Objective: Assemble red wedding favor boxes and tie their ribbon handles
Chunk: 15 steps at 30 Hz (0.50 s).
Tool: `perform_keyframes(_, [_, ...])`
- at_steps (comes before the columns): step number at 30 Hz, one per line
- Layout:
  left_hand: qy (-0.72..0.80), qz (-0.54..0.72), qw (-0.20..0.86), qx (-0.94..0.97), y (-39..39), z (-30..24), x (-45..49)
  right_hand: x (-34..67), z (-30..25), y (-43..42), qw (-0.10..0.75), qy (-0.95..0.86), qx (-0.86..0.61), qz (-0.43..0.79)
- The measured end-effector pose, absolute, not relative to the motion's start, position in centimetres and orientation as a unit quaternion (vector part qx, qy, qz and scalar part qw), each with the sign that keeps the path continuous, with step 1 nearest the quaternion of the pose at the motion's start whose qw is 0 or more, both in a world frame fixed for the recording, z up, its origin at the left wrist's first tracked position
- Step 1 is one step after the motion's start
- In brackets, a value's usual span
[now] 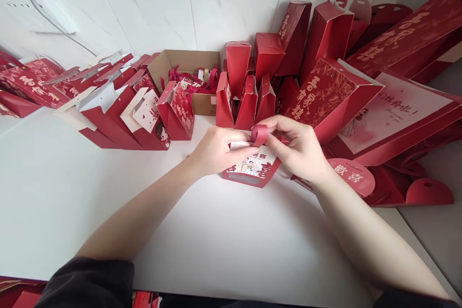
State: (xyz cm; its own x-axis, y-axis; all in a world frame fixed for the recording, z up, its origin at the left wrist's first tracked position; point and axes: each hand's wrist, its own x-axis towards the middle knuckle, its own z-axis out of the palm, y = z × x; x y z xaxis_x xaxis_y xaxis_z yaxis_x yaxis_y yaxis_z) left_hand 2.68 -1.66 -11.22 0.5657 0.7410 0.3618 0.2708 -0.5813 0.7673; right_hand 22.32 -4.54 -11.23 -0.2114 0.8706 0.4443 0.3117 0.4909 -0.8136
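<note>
Oval flap (355, 183) at right reads 歡喜; red bag (321, 92) behind it, 吾家有囍; large bag (393, 110), 结婚啦! Small box (249, 168) sits on white table (224, 240), between hands; its lettering too small to read. Left hand (216, 153) clamped on box's top edge, thumb laid across front. Right hand (298, 148) curled, thumb and finger pinched on red ribbon (260, 139) loop at box top.

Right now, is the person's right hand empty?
No, the right hand holds a loop of red ribbon with its thumb and fingers, at the top of the small printed box.
</note>
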Motion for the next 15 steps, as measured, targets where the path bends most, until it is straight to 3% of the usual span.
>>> perform_keyframes(4, [0.319,0.345,0.366,0.803,-1.7,-11.3,2.8,23.4,-10.8,-4.2,0.486,-0.734,-0.369,0.299])
perform_keyframes(9, [0.327,0.336,0.339,0.816,-1.7,-11.3,2.7,23.9,-10.4,-4.0,0.42,-0.81,-0.293,0.287])
perform_keyframes(15, [0.347,0.316,0.322,0.822,-1.6,-11.2,2.8,23.1,-10.8,-4.0,0.423,-0.791,-0.341,0.281])
